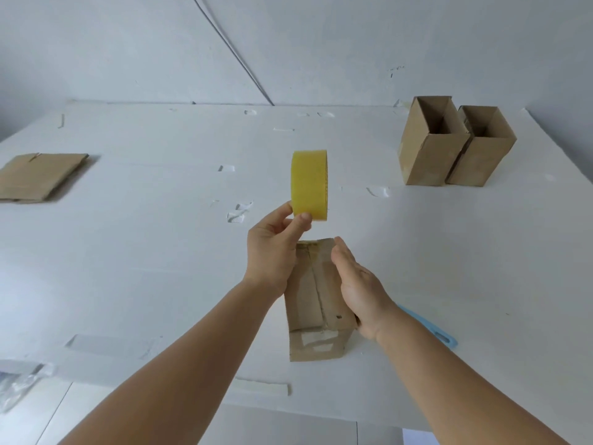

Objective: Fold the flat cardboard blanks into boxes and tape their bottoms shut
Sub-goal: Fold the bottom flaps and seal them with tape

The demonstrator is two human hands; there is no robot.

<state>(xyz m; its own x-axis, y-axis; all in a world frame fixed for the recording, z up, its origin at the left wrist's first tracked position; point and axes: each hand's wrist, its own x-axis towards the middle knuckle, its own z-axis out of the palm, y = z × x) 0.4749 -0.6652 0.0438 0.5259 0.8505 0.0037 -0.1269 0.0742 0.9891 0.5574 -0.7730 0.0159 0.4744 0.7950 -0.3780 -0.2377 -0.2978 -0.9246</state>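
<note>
Taping the bottom seam of an upturned box, centre of frame.

The left hand [272, 248] has a pinching grip on the yellow tape roll [310, 185], raised above the cardboard box [316, 303]; the right hand [359, 284], fingers straight, presses the box's flaps flat. Tape appears already laid along the seam, so cutting looks next. Two finished boxes [449, 146] stand upper right on the bench [160, 252]; a flat blank [38, 176] lies left.

White table [144, 252] carries 1 flat cardboard blank [38, 176] far left, 2 open upright boxes [430, 152] touching far right, 1 inverted box [316, 303] centre, a blue tool [433, 329] beside it, clear plastic [19, 383] near-left.
</note>
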